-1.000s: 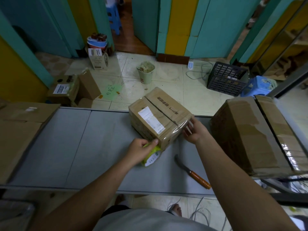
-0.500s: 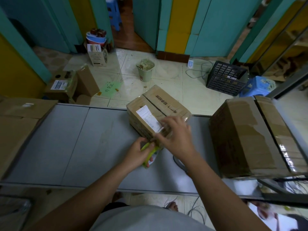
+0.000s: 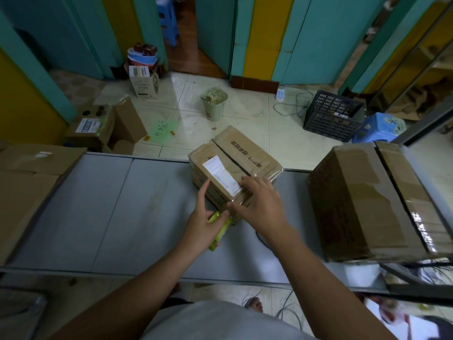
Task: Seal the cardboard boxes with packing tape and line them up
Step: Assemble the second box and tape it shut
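- The small box (image 3: 235, 165) sits at the table's (image 3: 110, 204) far edge, midway along.
- Your right hand (image 3: 259, 207) presses its near corner, fingers spread flat.
- Your left hand (image 3: 202, 224) grips the tape roll (image 3: 223, 228) beside that corner.

A small box (image 3: 235, 163) sits on the table (image 3: 98, 217), near the far edge and about midway along. To its right, well apart on the table, stands a large box (image 3: 367, 204). Flattened cardboard (image 3: 24, 180) lies over the table's left end. Both hands meet at the small box's near corner. The right hand (image 3: 259, 207) lies on top of it. The left hand (image 3: 203, 224), just beside it, holds a tape roll (image 3: 221, 228) in front of the corner. On the floor behind the table are an open carton (image 3: 98, 128) to the left, a bucket (image 3: 214, 104) in the middle, and a crate (image 3: 333, 116) with a stool (image 3: 380, 127) to the right.
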Available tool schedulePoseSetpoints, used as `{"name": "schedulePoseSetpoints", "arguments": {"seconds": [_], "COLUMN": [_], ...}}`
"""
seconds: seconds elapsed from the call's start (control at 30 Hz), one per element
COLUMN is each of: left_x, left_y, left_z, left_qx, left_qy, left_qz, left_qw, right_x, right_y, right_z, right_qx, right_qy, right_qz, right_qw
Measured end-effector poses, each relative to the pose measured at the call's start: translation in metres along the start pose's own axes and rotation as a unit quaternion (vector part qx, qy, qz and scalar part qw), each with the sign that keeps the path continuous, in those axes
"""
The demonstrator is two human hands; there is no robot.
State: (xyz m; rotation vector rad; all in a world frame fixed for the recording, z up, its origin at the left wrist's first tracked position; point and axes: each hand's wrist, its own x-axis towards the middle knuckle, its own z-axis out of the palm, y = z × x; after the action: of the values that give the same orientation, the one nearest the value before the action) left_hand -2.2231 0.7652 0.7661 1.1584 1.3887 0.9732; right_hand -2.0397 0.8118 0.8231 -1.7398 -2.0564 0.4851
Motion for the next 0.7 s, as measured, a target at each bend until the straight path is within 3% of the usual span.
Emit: {"name": "schedulePoseSetpoints", "arguments": {"seconds": [0.17, 0.23, 0.3, 0.4, 0.5, 0.57, 0.7], "left_x": [0.006, 0.008, 0.009, 0.005, 0.004, 0.005, 0.007], "left_y": [0.005, 0.011, 0.013, 0.011, 0.006, 0.004, 0.006], "left_z": [0.002, 0.005, 0.005, 0.004, 0.002, 0.002, 0.002], "left_qx": [0.094, 0.087, 0.097, 0.096, 0.084, 0.089, 0.103], "left_qy": [-0.053, -0.067, -0.066, -0.078, -0.084, -0.085, -0.097], "left_qz": [0.060, 0.051, 0.051, 0.055, 0.032, 0.026, 0.024], "left_qw": [0.992, 0.993, 0.992, 0.991, 0.992, 0.992, 0.990], "right_x": [0.003, -0.003, -0.016, -0.051, -0.097, -0.124, -0.151], "right_y": [0.007, 0.013, 0.027, 0.070, 0.119, 0.141, 0.154], "right_z": [-0.008, -0.017, -0.025, -0.026, -0.014, 0.001, 0.027], "right_qx": [0.019, 0.110, 0.200, 0.176, 0.098, 0.029, -0.014], "right_qy": [-0.035, -0.060, -0.013, 0.090, -0.060, -0.152, -0.156], "right_qz": [-0.021, -0.028, -0.015, 0.100, 0.247, 0.265, 0.248], "right_qw": [0.999, 0.992, 0.980, 0.975, 0.962, 0.952, 0.956]}}
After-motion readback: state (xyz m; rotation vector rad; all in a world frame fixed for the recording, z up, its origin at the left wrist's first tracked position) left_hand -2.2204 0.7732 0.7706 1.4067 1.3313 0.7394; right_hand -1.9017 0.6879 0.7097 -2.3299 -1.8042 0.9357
